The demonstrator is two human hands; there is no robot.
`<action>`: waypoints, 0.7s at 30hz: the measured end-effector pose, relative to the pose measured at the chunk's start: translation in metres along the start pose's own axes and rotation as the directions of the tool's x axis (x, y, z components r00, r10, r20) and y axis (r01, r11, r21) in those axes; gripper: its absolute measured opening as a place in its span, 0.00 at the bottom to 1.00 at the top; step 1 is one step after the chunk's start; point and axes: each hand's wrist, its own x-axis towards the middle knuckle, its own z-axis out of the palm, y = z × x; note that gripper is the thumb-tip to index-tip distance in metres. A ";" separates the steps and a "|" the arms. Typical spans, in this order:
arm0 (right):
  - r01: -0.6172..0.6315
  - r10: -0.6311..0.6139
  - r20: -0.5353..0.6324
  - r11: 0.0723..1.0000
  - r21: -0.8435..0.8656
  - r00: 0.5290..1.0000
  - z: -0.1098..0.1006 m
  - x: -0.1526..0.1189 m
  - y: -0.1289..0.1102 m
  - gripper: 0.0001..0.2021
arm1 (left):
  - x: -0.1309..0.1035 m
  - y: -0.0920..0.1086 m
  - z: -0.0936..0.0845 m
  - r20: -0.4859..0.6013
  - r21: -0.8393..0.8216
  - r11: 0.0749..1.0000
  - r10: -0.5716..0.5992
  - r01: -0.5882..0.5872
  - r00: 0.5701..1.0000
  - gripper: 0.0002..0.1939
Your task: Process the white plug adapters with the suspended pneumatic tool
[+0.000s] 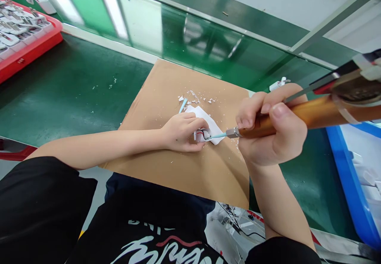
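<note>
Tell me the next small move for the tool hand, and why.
Probably ease the tool tip forward a touch onto the small white part. The right hand has its pale tip right at that part, which the left hand pins on the cardboard sheet.

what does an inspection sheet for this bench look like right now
surface: brown board on a green bench.
job's things: small white part on white paper; the pale blue tip of the wooden-handled tool touches it.
clutter: white flakes and a blue stick on the board.
grippers: left hand pins the part; right hand grips the tool.
cables: red and black wires at the part.
surroundings: red tray far left, blue bin right.
</note>
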 end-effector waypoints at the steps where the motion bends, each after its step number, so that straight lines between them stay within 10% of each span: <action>1: 0.005 -0.005 0.000 1.000 0.000 1.000 0.000 0.000 0.000 0.09 | 0.000 0.000 0.000 -0.005 0.001 1.000 -0.002 0.002 1.000 0.10; 21: -0.038 0.038 0.005 0.999 0.009 0.999 -0.001 0.001 -0.001 0.10 | 0.001 -0.001 -0.001 -0.005 0.006 1.000 0.013 -0.013 1.000 0.10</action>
